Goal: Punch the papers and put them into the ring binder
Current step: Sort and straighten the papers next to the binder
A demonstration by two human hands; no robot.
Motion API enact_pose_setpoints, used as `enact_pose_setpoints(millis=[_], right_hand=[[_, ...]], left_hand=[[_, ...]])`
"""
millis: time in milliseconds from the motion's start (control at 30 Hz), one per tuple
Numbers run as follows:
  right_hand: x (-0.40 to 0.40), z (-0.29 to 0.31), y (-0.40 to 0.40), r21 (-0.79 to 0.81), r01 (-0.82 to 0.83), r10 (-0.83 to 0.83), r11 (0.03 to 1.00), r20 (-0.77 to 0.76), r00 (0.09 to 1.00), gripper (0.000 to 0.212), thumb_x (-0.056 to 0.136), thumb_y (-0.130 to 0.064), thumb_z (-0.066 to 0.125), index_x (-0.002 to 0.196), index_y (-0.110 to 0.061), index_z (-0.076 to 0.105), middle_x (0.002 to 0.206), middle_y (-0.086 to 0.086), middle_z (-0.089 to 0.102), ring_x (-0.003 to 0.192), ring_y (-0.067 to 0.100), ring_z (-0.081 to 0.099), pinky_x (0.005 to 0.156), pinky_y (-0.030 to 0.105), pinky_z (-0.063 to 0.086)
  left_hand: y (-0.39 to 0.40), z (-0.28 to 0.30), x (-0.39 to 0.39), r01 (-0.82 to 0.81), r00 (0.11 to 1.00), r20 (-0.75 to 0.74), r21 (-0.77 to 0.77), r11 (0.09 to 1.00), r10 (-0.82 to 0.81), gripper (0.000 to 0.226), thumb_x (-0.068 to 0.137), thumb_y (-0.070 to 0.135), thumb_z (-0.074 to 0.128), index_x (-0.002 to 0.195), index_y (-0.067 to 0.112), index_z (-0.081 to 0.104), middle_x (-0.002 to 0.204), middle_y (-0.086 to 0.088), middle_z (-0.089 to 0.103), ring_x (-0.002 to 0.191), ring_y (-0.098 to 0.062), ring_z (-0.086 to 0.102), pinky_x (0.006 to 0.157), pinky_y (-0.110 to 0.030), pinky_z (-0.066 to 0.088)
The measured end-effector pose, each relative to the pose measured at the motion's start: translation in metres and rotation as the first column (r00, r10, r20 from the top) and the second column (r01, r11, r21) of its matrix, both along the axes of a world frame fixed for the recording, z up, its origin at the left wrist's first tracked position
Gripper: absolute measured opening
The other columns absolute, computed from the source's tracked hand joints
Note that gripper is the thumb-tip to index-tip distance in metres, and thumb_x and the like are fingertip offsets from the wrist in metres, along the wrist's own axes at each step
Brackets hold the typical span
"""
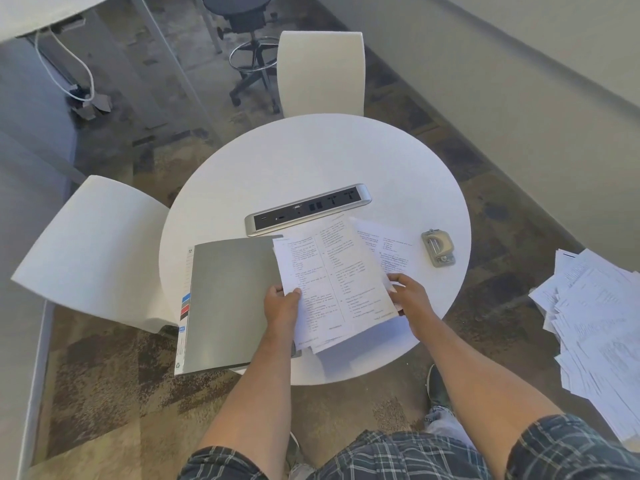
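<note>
Two hands hold the white printed paper sheaf [337,282] above the round white worktop [311,161]: our left hand [281,304] and right hand [410,295] pinch its edges. Loose sheets may fan before reaching the beige metal hole punch [438,247]; the closed grey ring binder [232,299] lies left.

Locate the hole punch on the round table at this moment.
In the head view the hole punch sits toward the right edge of the round table, untouched, just right of the papers and beyond the right hand.
</note>
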State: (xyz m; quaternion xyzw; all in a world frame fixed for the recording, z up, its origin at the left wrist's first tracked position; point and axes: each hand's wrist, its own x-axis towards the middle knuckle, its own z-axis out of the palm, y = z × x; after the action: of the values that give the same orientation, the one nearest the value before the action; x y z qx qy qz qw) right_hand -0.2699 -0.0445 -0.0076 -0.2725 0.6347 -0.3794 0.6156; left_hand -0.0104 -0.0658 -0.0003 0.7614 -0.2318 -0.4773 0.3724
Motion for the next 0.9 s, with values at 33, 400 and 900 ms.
enact_pose_setpoints(millis=[33, 400, 900], right_hand=[[0.001, 0.0, 0.0, 0.005, -0.034, 0.034, 0.999, -0.011, 0.999, 0.02, 0.09, 0.0, 0.064, 0.107, -0.012, 0.069, 0.093, 0.008, 0.079, 0.082, 0.028, 0.071, 0.071, 0.038, 0.048], [0.017, -0.017, -0.003, 0.087, -0.181, 0.198, 0.98, -0.272, 0.942, 0.028, 0.095, -0.02, 0.049, 0.077, 0.0, 0.056, 0.081, 0.007, 0.067, 0.078, 0.027, 0.059, 0.071, 0.036, 0.042], [0.036, -0.024, -0.021, 0.282, 0.04, 0.218, 0.959, -0.819, 0.531, 0.063, 0.082, -0.023, 0.075, 0.129, -0.004, 0.037, 0.132, 0.019, 0.037, 0.113, 0.036, 0.047, 0.084, 0.04, 0.052]], left_hand=[[0.0, 0.001, 0.0, -0.021, 1.0, -0.012, -0.007, 1.0, 0.021, 0.031, 0.091, 0.005, 0.069, 0.117, 0.007, 0.053, 0.117, -0.011, 0.064, 0.095, -0.024, 0.061, 0.078, -0.032, 0.045], [0.015, -0.009, 0.004, 0.108, 0.979, -0.179, 0.057, 0.993, -0.096, 0.019, 0.091, 0.0, 0.07, 0.107, 0.01, 0.07, 0.112, -0.01, 0.074, 0.097, -0.028, 0.071, 0.082, -0.039, 0.058], [0.024, -0.009, -0.006, 0.439, 0.87, 0.17, 0.159, 0.884, -0.463, 0.011, 0.093, 0.01, 0.063, 0.102, 0.015, 0.066, 0.104, -0.005, 0.07, 0.093, -0.023, 0.066, 0.072, -0.028, 0.053]])
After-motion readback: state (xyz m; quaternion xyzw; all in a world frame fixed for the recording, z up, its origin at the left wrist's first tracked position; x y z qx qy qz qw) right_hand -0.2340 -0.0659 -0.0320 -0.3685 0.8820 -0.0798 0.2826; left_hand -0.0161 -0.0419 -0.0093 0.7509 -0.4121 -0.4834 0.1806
